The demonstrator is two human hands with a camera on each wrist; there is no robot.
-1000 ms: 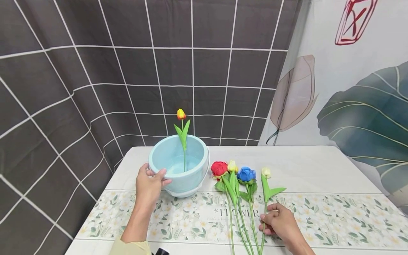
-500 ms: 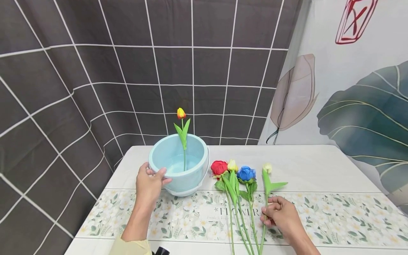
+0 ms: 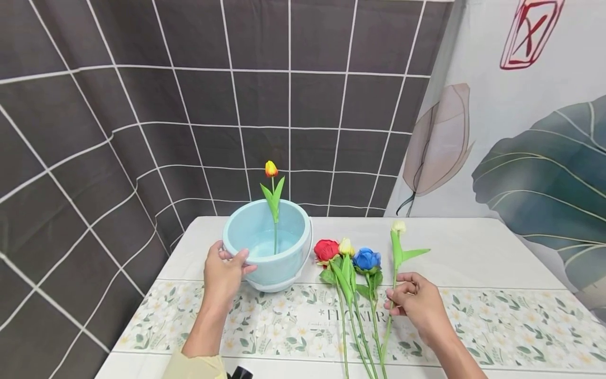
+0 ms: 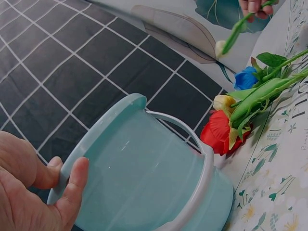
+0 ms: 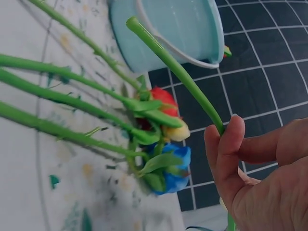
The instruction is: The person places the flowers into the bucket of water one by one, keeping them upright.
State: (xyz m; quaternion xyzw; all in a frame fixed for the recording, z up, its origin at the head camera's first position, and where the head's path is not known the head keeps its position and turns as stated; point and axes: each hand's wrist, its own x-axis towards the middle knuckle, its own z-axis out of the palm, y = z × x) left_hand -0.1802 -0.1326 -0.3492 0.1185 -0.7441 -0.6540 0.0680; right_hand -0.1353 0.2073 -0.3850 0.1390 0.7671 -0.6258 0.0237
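A light blue bucket stands on the left part of the table, a red-and-yellow tulip upright inside it. My left hand grips the bucket's rim, thumb on one side and fingers on the other, as the left wrist view also shows. In my right hand the stem of a white tulip is pinched between thumb and fingers. The right wrist view shows this stem's cut end free in the air. Between the hands lie a red flower, a yellow-white tulip and a blue flower.
A white table carries a floral printed band across its front half. Behind it hangs a dark cloth with white grid lines. A pale curtain with printed leaves hangs at the right.
My right hand has raised the white tulip off the table, moving it slightly up and away from the other flowers. The left hand and bucket have stayed put.
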